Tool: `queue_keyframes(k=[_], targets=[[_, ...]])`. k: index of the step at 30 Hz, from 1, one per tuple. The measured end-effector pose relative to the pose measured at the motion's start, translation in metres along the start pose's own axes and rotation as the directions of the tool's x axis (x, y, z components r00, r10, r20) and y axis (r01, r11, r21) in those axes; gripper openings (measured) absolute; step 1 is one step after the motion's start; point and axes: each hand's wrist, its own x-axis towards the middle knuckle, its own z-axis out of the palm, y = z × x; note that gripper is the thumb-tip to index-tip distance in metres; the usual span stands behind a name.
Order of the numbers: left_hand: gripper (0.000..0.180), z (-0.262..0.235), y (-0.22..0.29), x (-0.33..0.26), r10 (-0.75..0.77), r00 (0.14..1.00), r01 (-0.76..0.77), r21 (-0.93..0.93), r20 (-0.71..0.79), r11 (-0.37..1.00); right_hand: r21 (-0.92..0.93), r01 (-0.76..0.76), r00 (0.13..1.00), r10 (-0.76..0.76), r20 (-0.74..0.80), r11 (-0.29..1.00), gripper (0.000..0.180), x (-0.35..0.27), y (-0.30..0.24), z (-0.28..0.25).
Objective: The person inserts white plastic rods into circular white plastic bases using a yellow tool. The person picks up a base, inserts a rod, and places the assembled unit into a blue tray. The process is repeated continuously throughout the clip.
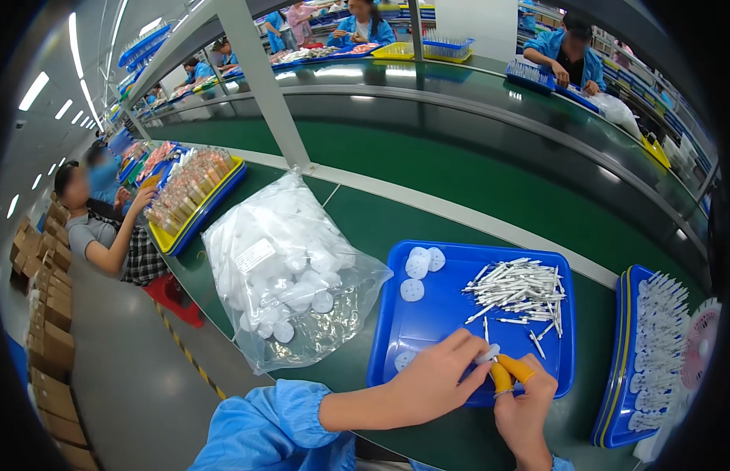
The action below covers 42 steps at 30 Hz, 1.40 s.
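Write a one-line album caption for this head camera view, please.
Over a blue tray of white sticks, the left hand pinches a small white part against yellow-handled pliers in the right hand.

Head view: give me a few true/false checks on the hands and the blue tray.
1. The right hand holds a yellow-handled tool. True.
2. The white sticks lie in the clear bag. False: they are piled in the blue tray.
3. The clear bag of white round parts lies left of the tray. True.
4. The left hand rests on the bag. False: it is over the tray's near edge, fingertips meeting the tool.
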Motion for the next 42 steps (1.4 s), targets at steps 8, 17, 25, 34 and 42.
queue_keyframes(k=[8,17,25,34,42], targets=[[0.038,-0.01,0.001,0.01,-0.063,0.998,0.045,-0.411,-0.03,0.91,-0.036,0.177,0.979,-0.18,-0.093,0.984,0.037,0.009,-0.014,-0.02],[0.052,-0.012,0.007,0.01,0.094,0.995,-0.088,-0.232,0.015,0.969,-0.014,0.217,0.976,-0.216,0.032,0.976,0.057,0.007,-0.01,-0.028],[0.051,-0.01,0.007,0.01,0.068,0.995,-0.085,-0.234,-0.079,0.968,-0.022,0.19,0.98,-0.188,0.067,0.982,0.053,0.005,-0.011,-0.031],[0.052,-0.012,0.008,0.01,0.065,0.997,-0.074,-0.236,-0.046,0.969,0.003,0.205,0.975,-0.205,0.081,0.979,0.052,0.002,-0.007,-0.029],[0.054,-0.013,0.01,0.009,0.039,0.999,-0.042,-0.21,-0.015,0.977,-0.021,0.215,0.975,-0.213,0.071,0.976,0.049,0.005,-0.005,-0.031]])
